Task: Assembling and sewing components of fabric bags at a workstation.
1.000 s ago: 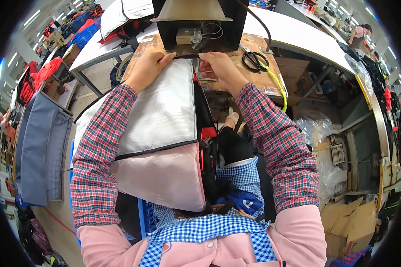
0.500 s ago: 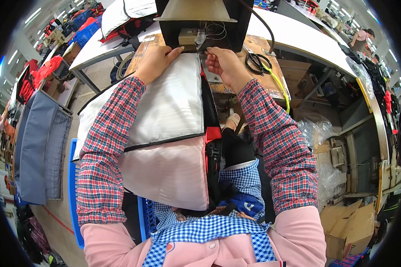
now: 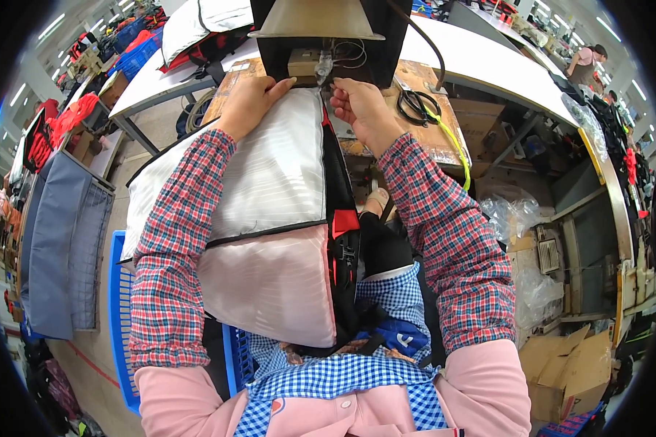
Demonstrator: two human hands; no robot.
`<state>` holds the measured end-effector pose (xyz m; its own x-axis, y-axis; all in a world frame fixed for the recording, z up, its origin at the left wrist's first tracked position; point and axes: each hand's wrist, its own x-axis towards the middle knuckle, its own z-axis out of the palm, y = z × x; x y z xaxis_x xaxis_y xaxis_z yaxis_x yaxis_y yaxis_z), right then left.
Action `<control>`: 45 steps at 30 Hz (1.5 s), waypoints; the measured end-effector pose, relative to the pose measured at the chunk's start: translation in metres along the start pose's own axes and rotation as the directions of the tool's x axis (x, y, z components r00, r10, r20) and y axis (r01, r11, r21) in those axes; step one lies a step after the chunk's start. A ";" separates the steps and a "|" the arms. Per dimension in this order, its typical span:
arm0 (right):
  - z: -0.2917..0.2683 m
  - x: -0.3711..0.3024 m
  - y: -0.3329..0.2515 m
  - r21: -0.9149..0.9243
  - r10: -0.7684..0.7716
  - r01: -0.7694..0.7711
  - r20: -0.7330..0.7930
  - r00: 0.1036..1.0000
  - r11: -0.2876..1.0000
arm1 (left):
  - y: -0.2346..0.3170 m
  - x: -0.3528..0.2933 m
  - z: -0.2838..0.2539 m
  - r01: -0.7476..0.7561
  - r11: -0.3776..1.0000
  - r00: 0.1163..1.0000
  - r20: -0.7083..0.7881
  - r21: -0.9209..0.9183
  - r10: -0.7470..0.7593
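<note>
A white-lined fabric bag piece (image 3: 277, 167) with black edging drapes from the machine bed toward my lap. Its right side carries black webbing, a red patch (image 3: 345, 222) and a dark buckle. My left hand (image 3: 254, 105) grips the far end of the fabric, thumb pointing right toward the needle area. Just right of the needle area, my right hand (image 3: 361, 105) is closed in a pinch, fingertips by the black edging; what they hold is too small to make out. Above both hands stands a sewing machine (image 3: 324, 62) with a pale shade over its metal foot.
Black-handled scissors (image 3: 418, 107) and a yellow-green cord (image 3: 455, 146) lie on the wooden machine table (image 3: 444, 135) at right. A blue plastic basket (image 3: 120, 313) is at my left. Cardboard boxes (image 3: 568, 371) and clear plastic bags stand at right. Another person (image 3: 587, 64) is far right.
The fabric's right edge has shifted slightly left near the needle, and more of the black webbing and buckle shows. Both hands keep nearly the same place and grip.
</note>
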<state>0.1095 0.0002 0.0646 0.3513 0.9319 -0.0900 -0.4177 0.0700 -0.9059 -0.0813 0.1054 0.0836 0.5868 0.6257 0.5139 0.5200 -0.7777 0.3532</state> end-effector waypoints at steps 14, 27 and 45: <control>0.011 -0.004 0.003 0.029 -0.027 0.029 -0.074 0.997 0.999 | -0.001 0.000 -0.002 0.005 1.000 1.000 -0.020 0.005 -0.005; 0.014 -0.007 0.004 0.047 -0.062 0.068 -0.121 0.991 0.997 | 0.005 -0.002 -0.004 0.012 1.000 0.999 -0.036 0.008 -0.012; -0.024 -0.003 -0.046 0.268 -0.153 0.193 -0.163 0.975 0.944 | -0.008 0.003 -0.013 0.090 0.996 0.995 -0.033 0.023 -0.089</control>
<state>0.1476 -0.0139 0.0964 0.5430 0.8396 -0.0162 -0.5507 0.3415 -0.7616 -0.0921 0.1128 0.0920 0.5174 0.6900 0.5061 0.5844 -0.7170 0.3801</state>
